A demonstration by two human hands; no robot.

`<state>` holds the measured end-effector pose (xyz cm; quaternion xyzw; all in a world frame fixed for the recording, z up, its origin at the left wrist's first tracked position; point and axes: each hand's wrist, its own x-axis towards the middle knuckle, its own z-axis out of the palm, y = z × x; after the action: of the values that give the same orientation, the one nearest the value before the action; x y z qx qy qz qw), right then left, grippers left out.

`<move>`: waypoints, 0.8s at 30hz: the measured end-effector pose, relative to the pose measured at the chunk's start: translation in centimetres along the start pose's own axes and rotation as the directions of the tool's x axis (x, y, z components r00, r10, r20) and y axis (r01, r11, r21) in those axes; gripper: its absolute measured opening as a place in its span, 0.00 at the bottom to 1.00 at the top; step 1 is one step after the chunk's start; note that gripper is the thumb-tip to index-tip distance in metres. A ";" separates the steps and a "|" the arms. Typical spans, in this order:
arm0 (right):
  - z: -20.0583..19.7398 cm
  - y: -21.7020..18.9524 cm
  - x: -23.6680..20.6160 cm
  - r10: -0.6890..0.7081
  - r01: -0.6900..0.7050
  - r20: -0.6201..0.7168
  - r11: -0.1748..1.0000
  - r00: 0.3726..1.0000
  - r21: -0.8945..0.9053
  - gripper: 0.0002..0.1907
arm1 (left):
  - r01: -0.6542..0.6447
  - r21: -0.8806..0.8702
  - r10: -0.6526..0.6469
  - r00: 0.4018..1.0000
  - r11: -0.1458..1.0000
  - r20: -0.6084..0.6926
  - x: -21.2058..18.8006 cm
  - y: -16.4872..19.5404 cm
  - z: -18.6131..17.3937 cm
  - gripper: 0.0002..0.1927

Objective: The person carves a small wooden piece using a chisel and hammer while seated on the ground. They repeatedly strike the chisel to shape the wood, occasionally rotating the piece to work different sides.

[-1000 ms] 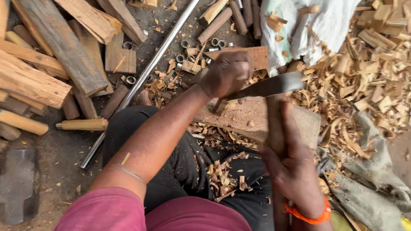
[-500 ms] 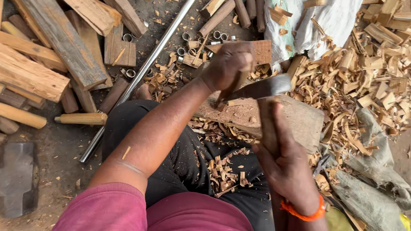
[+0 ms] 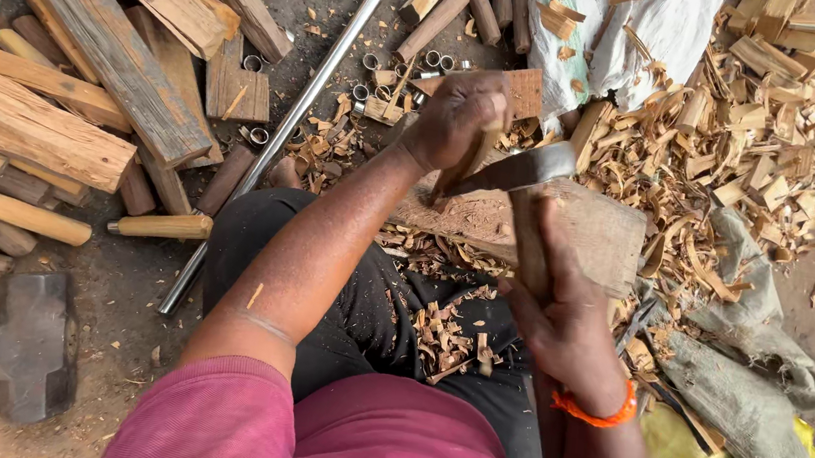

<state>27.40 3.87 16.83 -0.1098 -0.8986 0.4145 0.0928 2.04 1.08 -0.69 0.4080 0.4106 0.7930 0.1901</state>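
Observation:
My left hand point(image 3: 456, 119) grips a short wooden piece point(image 3: 476, 152) held upright on a worn chopping block point(image 3: 587, 231) in front of my knees. My right hand point(image 3: 563, 319) is wrapped around the wooden handle point(image 3: 526, 240) of an adze-like tool. Its metal blade point(image 3: 518, 170) rests against the wooden piece just below my left fingers. Wood shavings point(image 3: 447, 337) lie on my dark trousers between the two arms. An orange band point(image 3: 594, 413) circles my right wrist.
Rough planks and split timber point(image 3: 95, 60) are stacked at the left, with rounded handle blanks point(image 3: 25, 215). A metal pipe point(image 3: 289, 118) runs diagonally. Small metal rings point(image 3: 393, 73) lie near it. A sledge head point(image 3: 33, 342), a heap of offcuts point(image 3: 768, 104) and sacks point(image 3: 741, 391) surround me.
The blade has come down from the right onto the wooden piece under my left hand. My right hand has shifted slightly lower along the handle.

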 end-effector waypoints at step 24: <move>-4.7 0.0 -5.0 0.004 0.022 -0.159 0.986 0.987 0.162 0.47 | 0.014 0.045 -0.014 1.000 0.999 -0.010 -0.6 -0.6 -1.1 0.22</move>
<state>33.41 5.88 19.50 -0.1301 -0.8519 0.4763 0.1745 1.48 0.51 -1.81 0.4056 0.4323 0.7839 0.1845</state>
